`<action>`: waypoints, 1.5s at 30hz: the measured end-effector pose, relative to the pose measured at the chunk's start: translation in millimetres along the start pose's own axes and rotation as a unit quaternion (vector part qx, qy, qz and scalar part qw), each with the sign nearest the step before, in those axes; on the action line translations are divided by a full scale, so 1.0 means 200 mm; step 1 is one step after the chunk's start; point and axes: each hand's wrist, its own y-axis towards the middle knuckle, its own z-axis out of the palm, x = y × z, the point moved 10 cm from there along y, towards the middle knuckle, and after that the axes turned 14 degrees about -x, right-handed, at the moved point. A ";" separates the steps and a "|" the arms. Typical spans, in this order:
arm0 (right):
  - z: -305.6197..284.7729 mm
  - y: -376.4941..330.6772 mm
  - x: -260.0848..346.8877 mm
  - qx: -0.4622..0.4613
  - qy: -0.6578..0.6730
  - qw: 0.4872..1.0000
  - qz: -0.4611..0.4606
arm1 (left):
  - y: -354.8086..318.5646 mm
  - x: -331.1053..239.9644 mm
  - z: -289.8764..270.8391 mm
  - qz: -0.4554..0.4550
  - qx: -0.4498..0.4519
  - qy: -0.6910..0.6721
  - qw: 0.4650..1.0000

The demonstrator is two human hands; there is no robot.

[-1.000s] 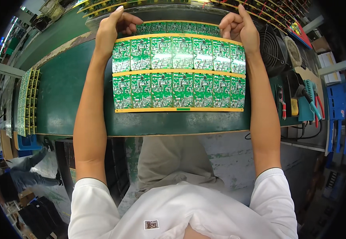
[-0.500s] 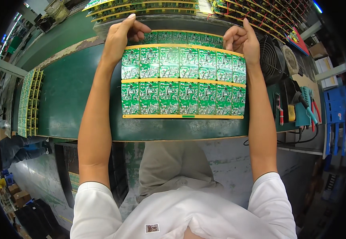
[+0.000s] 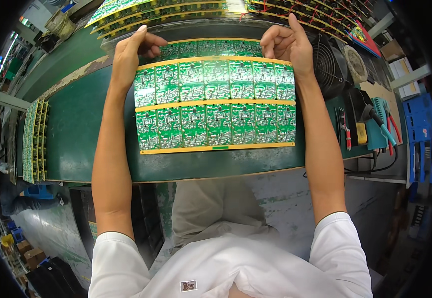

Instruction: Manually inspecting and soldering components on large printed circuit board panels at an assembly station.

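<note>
A green circuit board panel [image 3: 193, 82] with yellow edge strips and rows of repeated boards lies in front of me, between my forearms. Just beyond its far edge, a second circuit board panel [image 3: 211, 48] shows as a narrow band, its near part hidden. My left hand [image 3: 134, 53] is at the left end of this farther panel, fingers curled in against it and thumb raised. Likewise, my right hand [image 3: 291, 48] has its fingers bent in at the right end, thumb up. The exact contact of the fingertips is partly hidden.
Stacked board panels [image 3: 161, 15] stand at the back, and more panels with red wires [image 3: 305, 20] at back right. Upright panels [image 3: 36, 141] sit at the left of the green table [image 3: 82, 129]. A black fan [image 3: 328, 64], a soldering iron [image 3: 377, 121] and pliers [image 3: 392, 126] are right.
The whole view has shifted and turned slightly, so my hands and the panels appear farther left. Hands and panels keep nearly the same places relative to each other.
</note>
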 end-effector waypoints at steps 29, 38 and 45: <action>-0.03 0.01 0.00 -0.027 0.047 0.999 0.009 | -0.65 -0.43 0.54 0.255 0.270 0.507 0.778; -0.08 0.03 -0.02 -0.062 0.094 0.993 0.029 | -0.69 -0.70 0.30 0.316 0.164 0.512 0.782; 0.02 0.01 0.02 0.002 0.072 0.997 -0.004 | -0.42 -0.77 -0.94 0.144 -0.053 0.550 0.821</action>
